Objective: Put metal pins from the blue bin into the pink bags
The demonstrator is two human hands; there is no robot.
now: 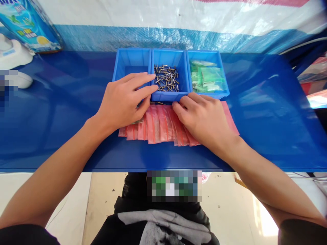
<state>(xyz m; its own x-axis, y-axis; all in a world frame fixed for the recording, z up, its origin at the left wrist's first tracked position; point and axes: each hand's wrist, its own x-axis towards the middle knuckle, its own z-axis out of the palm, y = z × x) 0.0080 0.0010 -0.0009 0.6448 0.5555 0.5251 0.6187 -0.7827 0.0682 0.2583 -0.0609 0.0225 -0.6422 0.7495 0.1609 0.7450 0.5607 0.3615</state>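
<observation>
My left hand [127,98] reaches over the front of the left blue bin [133,61], fingers apart, with two fingertips at the left wall of the middle bin [170,97]. Small metal pieces like blind rivets [167,78] lie heaped in that middle bin. A row of overlapping pink plastic zip bags [158,126] is spread on the table before the bins. My right hand [204,114] rests over the right part of this row, its fingers curled against the bins' front. Whatever its fingertips hold, if anything, is hidden. A few thin metal pieces [157,102] show between the bins and the bags.
Green plastic packets [208,78] fill the right blue bin [213,93]. At the back left stand a blue printed pouch [30,27] and a white device [15,52], with a white mouse [21,80] nearby. The blue table [268,136] ends close to my lap.
</observation>
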